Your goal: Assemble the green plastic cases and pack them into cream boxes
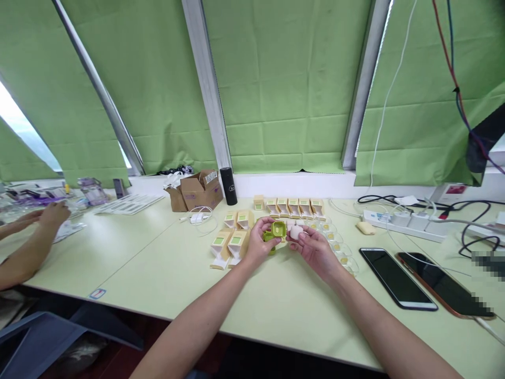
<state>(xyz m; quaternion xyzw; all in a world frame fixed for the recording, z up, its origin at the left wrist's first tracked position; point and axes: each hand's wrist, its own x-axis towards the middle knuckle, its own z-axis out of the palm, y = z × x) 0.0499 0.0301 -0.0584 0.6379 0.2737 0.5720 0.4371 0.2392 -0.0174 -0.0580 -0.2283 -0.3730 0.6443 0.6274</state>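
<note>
My left hand (258, 243) is closed around a small green silicone case (276, 231), held just above the pale green table (158, 263). My right hand (312, 246) pinches a small white earbud case (296, 231) right beside the green one, the two nearly touching. Behind and left of my hands lie several open tan cartons (229, 247) with green labels. A row of more such cartons (294, 207) stands further back. Clear plastic trays (342, 255) lie to the right of my right hand.
Two dark phones (396, 278) lie flat at the right, by a white power strip (402, 221) with cables. A brown cardboard box (199, 190) and a black cylinder (228, 186) stand at the back. Another person's hands (47, 218) work at the far left.
</note>
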